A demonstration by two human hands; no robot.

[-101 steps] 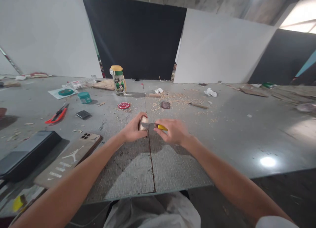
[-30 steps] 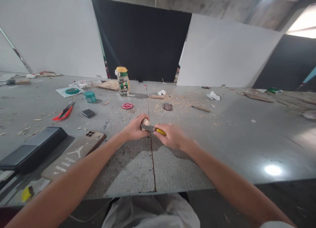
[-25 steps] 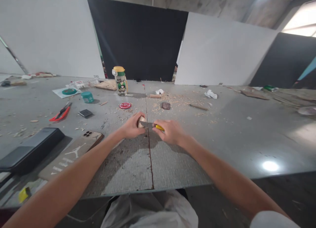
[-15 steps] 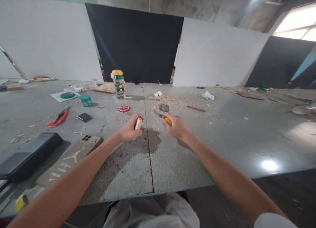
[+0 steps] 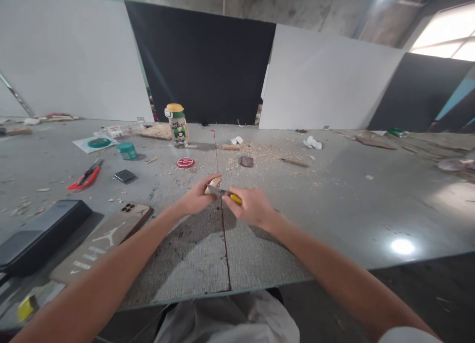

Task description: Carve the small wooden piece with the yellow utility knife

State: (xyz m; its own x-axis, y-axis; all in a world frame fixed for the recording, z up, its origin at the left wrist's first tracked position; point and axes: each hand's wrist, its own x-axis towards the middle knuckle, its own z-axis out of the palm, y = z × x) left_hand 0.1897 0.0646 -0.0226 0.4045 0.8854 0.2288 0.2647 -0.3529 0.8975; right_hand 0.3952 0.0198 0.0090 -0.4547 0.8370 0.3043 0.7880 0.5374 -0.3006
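My left hand (image 5: 196, 198) is closed around a small pale piece of wood (image 5: 213, 184), held just above the grey table (image 5: 334, 204). My right hand (image 5: 249, 208) grips a knife with a yellow handle (image 5: 235, 199); its grey blade (image 5: 215, 190) points left and lies against the wood. Both hands meet over the seam running down the middle of the table. Most of the wood is hidden by my left fingers.
Wood shavings (image 5: 267, 155), a dark block (image 5: 246, 161) and a red round lid (image 5: 185, 162) lie beyond my hands. A bottle (image 5: 177, 124), a teal tin (image 5: 127, 150), red cutters (image 5: 84, 175), a phone (image 5: 107, 232) and a black case (image 5: 37, 234) are at the left.
Half a second ago my hands were apart, with the knife lifted off to the right. The right hand has come back left and the blade rests on the wood again.
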